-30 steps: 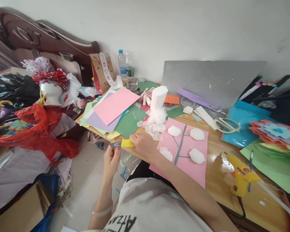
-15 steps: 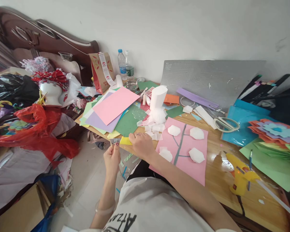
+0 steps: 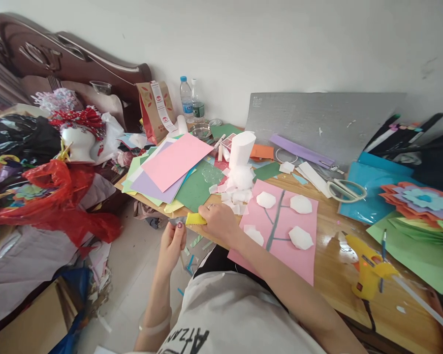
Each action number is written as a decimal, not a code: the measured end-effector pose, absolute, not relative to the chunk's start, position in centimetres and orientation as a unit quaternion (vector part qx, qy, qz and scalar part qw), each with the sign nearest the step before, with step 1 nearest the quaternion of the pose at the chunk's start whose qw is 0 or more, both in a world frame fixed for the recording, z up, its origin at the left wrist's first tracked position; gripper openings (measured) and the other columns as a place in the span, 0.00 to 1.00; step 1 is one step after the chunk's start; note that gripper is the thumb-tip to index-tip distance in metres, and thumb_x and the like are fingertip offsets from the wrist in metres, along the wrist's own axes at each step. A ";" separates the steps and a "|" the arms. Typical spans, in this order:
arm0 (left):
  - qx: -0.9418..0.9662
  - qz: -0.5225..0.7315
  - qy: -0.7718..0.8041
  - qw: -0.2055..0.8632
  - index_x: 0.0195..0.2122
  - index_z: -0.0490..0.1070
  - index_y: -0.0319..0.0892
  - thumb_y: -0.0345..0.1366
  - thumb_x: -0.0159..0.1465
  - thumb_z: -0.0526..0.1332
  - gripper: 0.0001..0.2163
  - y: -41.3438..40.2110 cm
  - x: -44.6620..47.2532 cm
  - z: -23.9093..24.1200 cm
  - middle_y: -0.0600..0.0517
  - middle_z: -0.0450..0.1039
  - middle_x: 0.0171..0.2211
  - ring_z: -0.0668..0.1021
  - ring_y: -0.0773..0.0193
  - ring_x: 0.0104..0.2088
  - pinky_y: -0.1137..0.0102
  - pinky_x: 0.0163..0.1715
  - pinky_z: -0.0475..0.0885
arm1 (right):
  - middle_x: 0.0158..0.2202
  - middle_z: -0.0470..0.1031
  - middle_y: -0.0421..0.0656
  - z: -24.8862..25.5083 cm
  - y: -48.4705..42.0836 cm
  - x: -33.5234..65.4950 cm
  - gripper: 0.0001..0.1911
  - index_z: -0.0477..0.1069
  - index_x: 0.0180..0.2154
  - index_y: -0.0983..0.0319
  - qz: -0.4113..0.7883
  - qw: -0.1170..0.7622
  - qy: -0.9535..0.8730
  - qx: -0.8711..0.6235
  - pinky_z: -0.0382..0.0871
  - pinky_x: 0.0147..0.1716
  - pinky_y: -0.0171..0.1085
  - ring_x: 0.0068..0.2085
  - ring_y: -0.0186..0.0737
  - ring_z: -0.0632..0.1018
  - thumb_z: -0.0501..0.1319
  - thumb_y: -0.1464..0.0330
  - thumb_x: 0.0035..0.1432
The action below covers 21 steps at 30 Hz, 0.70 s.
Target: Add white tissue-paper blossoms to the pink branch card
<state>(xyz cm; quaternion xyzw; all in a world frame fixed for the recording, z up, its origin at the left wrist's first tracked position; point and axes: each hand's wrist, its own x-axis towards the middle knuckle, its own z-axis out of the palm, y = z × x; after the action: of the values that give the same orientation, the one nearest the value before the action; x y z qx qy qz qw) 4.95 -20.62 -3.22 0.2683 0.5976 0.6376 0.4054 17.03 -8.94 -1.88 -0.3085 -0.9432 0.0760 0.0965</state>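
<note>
My right hand (image 3: 218,222) is closed around the yellow handle of a utility knife (image 3: 196,219), over the near edge of the table. The knife's grey blade points left, to the fingertips of my left hand (image 3: 173,241). That hand is closed in a pinch right at the blade; something thin and pale seems to be in it, too small to name. Beside my right forearm lies a pink sheet (image 3: 256,196) with a grey branching line and several white paper pieces (image 3: 300,238). Behind my right hand, a white paper roll (image 3: 242,147) stands above white scraps (image 3: 238,196).
Coloured paper sheets (image 3: 177,162) are stacked at the table's left end. Scissors (image 3: 346,191), a yellow glue gun (image 3: 367,265) and a layered paper flower (image 3: 423,199) are on the right. Two bottles (image 3: 186,98) and a paper bag (image 3: 157,110) stand behind. Scraps litter the floor (image 3: 133,275).
My left hand has shifted slightly right and down, its fingers now turned more upward against the blade. The knife has moved slightly down and right with my right hand.
</note>
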 end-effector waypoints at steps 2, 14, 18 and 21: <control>0.265 0.633 0.590 0.425 0.24 0.55 0.44 0.59 0.54 0.68 0.27 -20.6 5.1 -3.2 0.64 0.48 0.18 0.50 0.78 0.16 0.80 0.14 0.46 | 0.28 0.78 0.45 -1.8 -9.2 16.9 0.10 0.73 0.35 0.61 0.075 0.100 -0.945 -0.303 0.49 0.28 0.37 0.32 0.40 0.76 0.56 0.64 0.63; 0.211 0.654 0.610 0.393 0.17 0.49 0.44 0.62 0.49 0.69 0.32 -20.3 6.3 -3.6 0.64 0.43 0.12 0.48 0.79 0.13 0.78 0.11 0.42 | 0.28 0.77 0.47 -1.7 -9.0 17.1 0.08 0.73 0.34 0.62 0.049 0.127 -0.945 -0.298 0.49 0.29 0.38 0.32 0.42 0.75 0.55 0.69 0.61; 0.197 0.660 0.608 0.394 0.18 0.48 0.45 0.66 0.50 0.65 0.33 -20.1 6.9 -3.4 0.65 0.42 0.13 0.47 0.78 0.14 0.79 0.11 0.44 | 0.28 0.77 0.47 -1.8 -8.9 17.0 0.07 0.73 0.36 0.63 0.048 0.129 -0.942 -0.306 0.49 0.28 0.38 0.31 0.42 0.74 0.56 0.70 0.59; 0.209 0.638 0.597 0.440 0.19 0.51 0.44 0.61 0.49 0.70 0.31 -20.4 6.5 -2.6 0.64 0.44 0.15 0.48 0.79 0.14 0.80 0.11 0.45 | 0.26 0.76 0.46 -1.7 -8.6 17.2 0.09 0.73 0.34 0.62 0.055 0.125 -0.949 -0.283 0.49 0.28 0.38 0.31 0.42 0.74 0.56 0.65 0.61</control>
<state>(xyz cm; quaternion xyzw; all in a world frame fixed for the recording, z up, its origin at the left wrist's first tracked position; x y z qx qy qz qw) 6.51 -20.36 -2.62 0.2092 0.5971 0.6375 0.4396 17.24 -8.60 -1.70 -0.2826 -0.9495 0.0551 0.1246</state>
